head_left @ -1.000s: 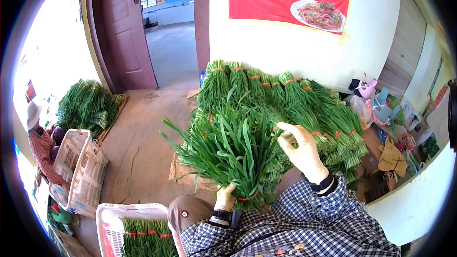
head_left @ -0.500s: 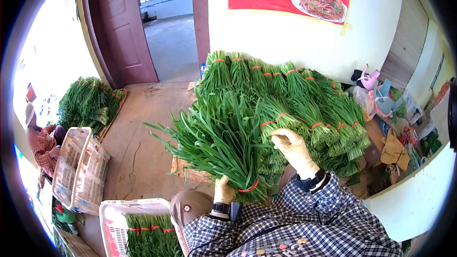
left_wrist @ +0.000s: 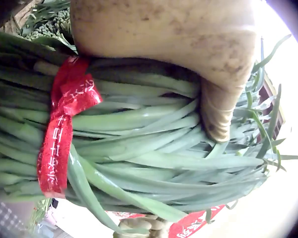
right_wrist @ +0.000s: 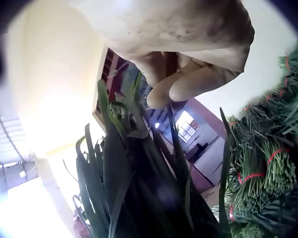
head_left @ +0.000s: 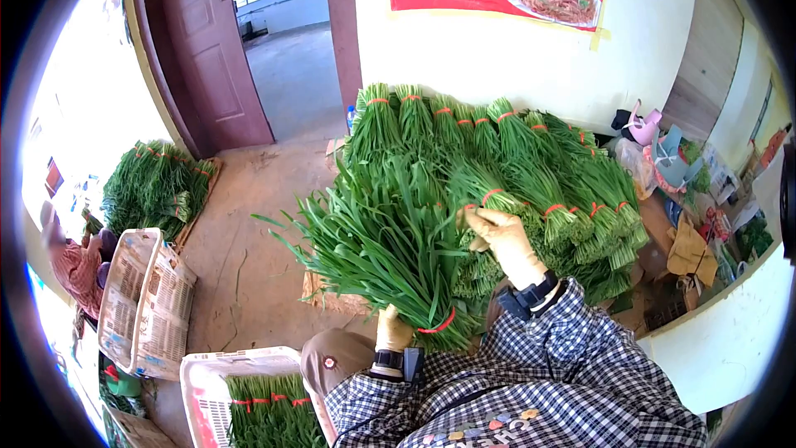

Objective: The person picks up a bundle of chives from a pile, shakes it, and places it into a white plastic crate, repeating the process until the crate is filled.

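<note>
The left hand (head_left: 394, 329), in a pale glove, grips a bundle of long green leaves (head_left: 373, 236) just above its red band (head_left: 437, 323). In the left wrist view its thumb and palm wrap the leaves (left_wrist: 154, 124) beside the printed red tape (left_wrist: 59, 134). At the bundle's right side is the gloved right hand (head_left: 507, 241). In the right wrist view that hand (right_wrist: 188, 54) has bent fingers close above the leaf tips (right_wrist: 119, 168); whether a leaf is pinched between them cannot be told.
Banded green bunches (head_left: 539, 174) are piled behind and right of the held bundle. A white crate (head_left: 199, 398) with banded bunches stands at lower left, near stacked crates (head_left: 162, 307) and a seated person (head_left: 76, 270). Another green pile (head_left: 153, 187) lies at far left.
The held bundle has tilted lower and now leans left. The right hand has gone from spread thumb and fingers to a more bent shape, its wrist turned. The seated person has straightened up.
</note>
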